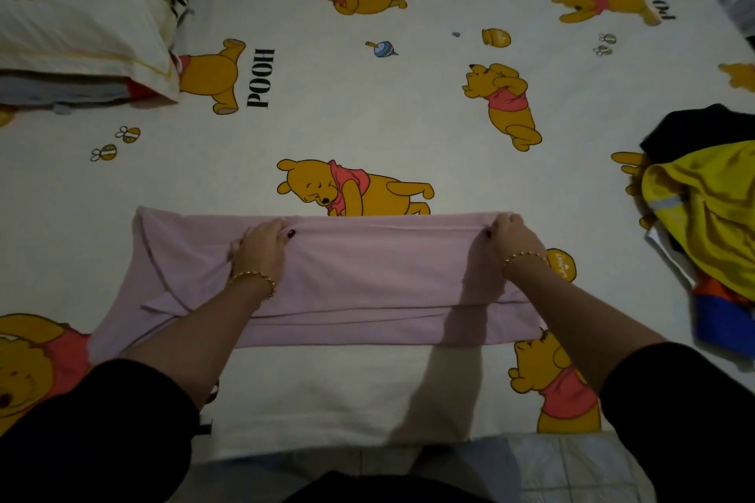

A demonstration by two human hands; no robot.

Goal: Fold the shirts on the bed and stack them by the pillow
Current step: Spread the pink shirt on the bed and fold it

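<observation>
Got the pink shirt [359, 278] lying sideways across the near part of the bed [367, 102], folded into a long strip. My left hand [259, 245] and right hand [510, 237] are both gripping its far edge, fingers curled into the fabric. The pillow [81, 33] is way off at the far left, and a messy pile of clothes [711, 208] sits on the right
</observation>
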